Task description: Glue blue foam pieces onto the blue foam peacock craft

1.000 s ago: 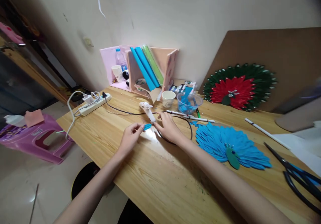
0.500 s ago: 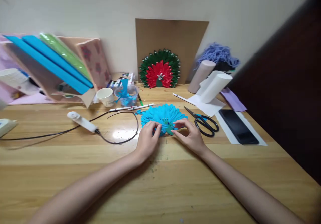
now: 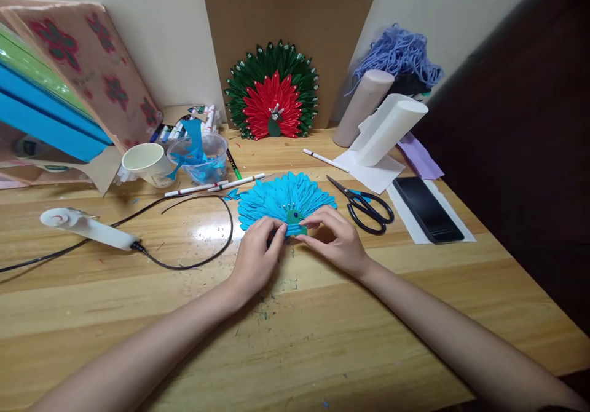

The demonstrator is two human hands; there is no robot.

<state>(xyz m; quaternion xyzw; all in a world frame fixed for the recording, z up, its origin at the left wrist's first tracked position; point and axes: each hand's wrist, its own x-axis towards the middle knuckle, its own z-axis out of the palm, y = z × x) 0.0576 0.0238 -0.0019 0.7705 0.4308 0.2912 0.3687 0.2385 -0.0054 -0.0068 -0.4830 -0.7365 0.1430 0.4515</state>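
Note:
A fan of layered blue paper feathers (image 3: 281, 194) lies on the table. At its lower middle sits a green paper peacock body (image 3: 295, 216) with a dark blue eye and a small beaded crest. A narrow blue paper strip (image 3: 294, 229) crosses the body below the head. My left hand (image 3: 260, 246) is closed, thumb and forefinger pinching at the strip's left end. From the other side, my right hand (image 3: 338, 240) holds the green body's right edge between thumb and forefinger. Its other fingers are curled, partly hidden.
Black-handled scissors (image 3: 366, 206) lie right of the fan, with a phone (image 3: 428, 209) beyond. A white glue gun (image 3: 90, 227) and its cord are at left. Behind stand a paper cup (image 3: 147, 165), a plastic tub (image 3: 198, 157), paper rolls (image 3: 391, 132) and a red-green peacock (image 3: 275, 95).
The view has tipped downward and come closer. The blue strip now shows across the green body between my fingers; both hands stay at the peacock.

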